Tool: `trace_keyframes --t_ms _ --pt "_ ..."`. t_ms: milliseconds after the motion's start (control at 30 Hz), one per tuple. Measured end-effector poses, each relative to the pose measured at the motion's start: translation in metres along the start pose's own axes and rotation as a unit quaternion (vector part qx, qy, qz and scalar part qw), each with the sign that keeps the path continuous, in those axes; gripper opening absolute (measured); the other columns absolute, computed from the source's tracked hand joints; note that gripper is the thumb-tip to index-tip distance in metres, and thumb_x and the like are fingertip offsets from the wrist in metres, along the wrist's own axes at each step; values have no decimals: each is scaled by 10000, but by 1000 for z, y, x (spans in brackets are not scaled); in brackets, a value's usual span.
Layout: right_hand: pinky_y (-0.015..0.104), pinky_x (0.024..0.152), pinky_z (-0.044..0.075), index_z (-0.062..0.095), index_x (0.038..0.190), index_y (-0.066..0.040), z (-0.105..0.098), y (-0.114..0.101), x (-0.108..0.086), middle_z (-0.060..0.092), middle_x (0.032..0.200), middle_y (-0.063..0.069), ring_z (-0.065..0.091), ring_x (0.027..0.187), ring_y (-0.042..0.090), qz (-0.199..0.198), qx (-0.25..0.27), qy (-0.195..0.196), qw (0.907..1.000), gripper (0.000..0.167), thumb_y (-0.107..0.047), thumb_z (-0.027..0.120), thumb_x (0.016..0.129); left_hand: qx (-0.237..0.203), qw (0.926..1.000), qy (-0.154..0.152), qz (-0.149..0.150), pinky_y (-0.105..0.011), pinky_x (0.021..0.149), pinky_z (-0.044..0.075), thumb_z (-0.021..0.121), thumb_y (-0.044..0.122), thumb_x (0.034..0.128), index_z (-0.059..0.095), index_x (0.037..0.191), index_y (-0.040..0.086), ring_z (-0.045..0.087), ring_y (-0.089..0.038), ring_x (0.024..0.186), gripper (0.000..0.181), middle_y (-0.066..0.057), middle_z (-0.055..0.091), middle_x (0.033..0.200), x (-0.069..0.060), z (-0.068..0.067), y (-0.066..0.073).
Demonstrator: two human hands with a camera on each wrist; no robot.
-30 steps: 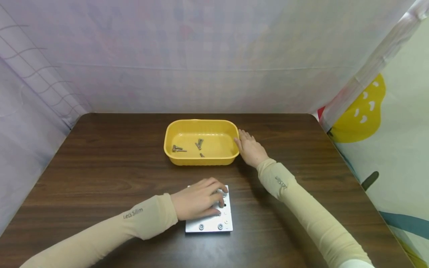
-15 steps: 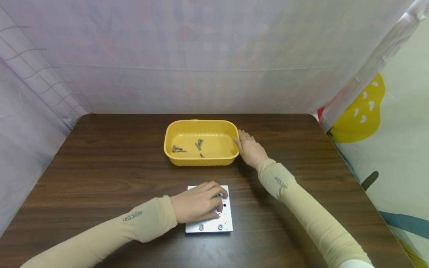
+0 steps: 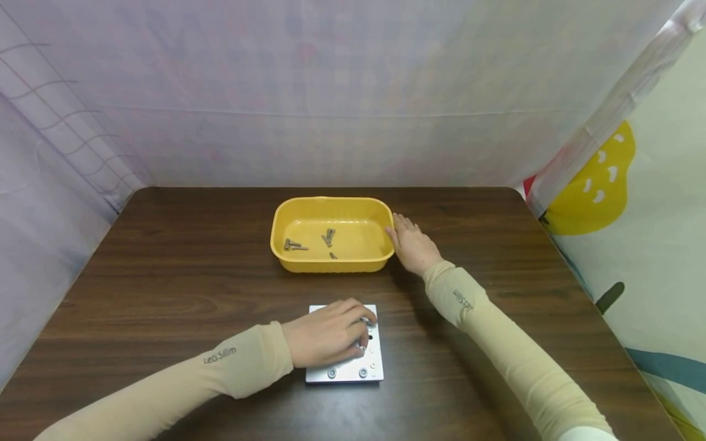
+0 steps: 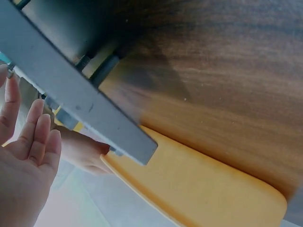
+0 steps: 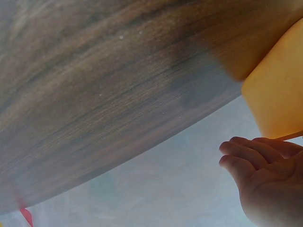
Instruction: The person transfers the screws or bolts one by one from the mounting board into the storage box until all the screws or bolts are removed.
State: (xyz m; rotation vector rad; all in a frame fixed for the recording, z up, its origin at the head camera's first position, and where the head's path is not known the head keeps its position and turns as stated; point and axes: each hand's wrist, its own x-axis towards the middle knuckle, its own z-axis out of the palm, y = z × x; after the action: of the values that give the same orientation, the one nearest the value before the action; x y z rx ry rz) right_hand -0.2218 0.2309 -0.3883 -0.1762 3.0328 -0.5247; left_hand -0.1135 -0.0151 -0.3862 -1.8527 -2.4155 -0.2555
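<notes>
A silver metal plate (image 3: 347,370) with holes and several socket-head screws stands on the table in front of me. My left hand (image 3: 325,335) is over it, thumb and index finger pinching a small screw (image 4: 10,71) at the plate's top; its other fingers are bent above the plate. Round posts (image 4: 103,71) show beneath the plate in the left wrist view. My right hand (image 3: 415,246) rests against the right side of a yellow basin (image 3: 333,266), fingers fairly straight and thumb at the rim. Several loose screws (image 3: 329,237) lie in the basin.
The dark wood table (image 3: 193,269) extends around the plate and basin. A pale curtain (image 3: 331,147) hangs behind its far edge, and a patterned cloth (image 3: 656,245) hangs on the right.
The left hand's fingers have bent and shifted slightly toward me, and its thumb and index finger have drawn together around the screw. The right hand and basin have stayed in place.
</notes>
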Motion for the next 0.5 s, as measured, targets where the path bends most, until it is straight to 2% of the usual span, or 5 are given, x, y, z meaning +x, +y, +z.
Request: trace_keyframes --t_ms 300,500 --pt "491 1228 202 229 1536 39 -1 -2 -1 273 1583 245 263 1471 393 -11 7 -9 10000 588 -342 284 1091 -21 10000 87 8 -312 1102 434 625 284 966 667 989 183 519 -193 1244 111 -49 583 1331 2 -9 -2" --pt "497 1225 212 239 1531 46 -1 -1 -1 280 1578 249 273 1466 398 -40 11 31 10000 583 -334 288 1091 -69 9997 59 -225 -337 1125 415 647 290 954 673 1021 164 508 -209 1263 145 -72 569 1359 5 -21 -11"
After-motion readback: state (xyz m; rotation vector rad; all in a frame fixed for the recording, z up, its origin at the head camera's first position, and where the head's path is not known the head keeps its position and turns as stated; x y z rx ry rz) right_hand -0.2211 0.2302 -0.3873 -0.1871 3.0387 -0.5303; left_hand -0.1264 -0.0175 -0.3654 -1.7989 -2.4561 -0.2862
